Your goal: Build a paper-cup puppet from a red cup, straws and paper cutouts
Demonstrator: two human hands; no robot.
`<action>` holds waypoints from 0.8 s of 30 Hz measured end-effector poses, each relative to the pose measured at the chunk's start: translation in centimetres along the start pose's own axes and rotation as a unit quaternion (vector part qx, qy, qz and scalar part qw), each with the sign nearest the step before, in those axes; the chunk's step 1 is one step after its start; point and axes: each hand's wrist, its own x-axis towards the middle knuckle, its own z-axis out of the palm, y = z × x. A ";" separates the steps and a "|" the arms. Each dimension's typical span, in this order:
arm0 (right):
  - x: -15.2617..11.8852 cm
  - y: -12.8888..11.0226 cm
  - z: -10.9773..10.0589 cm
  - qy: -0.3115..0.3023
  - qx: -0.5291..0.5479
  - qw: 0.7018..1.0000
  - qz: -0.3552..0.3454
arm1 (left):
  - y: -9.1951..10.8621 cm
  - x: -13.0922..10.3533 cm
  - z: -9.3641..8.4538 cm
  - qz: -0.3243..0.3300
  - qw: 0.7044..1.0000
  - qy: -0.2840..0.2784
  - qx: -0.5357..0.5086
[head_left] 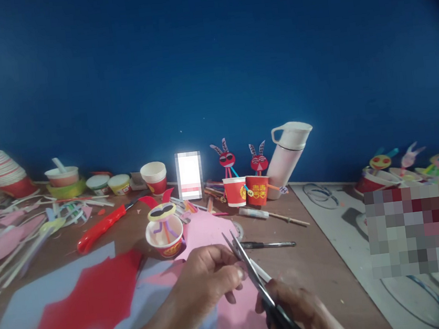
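My right hand grips a pair of scissors by its black handles. Its blades point up and away, slightly apart at the tips. My left hand is closed in a pinch right beside the blades; whatever lies between its fingertips is too small or hidden to name. Beneath both hands lies pink paper. A black pen rests just beyond the scissors. To the left of my left hand stands a paper cup holding a paper figure with red horns and dark glasses.
Red paper and a red-handled tool lie at left, near paper strips and stacked cups. Two red cups with figures and a leaning white flask stand at the back. More cup figures sit right.
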 end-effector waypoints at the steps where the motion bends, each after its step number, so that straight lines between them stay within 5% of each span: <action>1: 0.0 0.0 0.1 0.007 -0.008 1.000 -0.003 | 0.1 0.0 -0.1 -0.002 1.000 0.000 0.000; 24: 0.3 0.1 -0.7 0.002 -0.038 0.999 0.021 | 0.7 0.0 -0.8 0.002 0.999 -0.017 0.046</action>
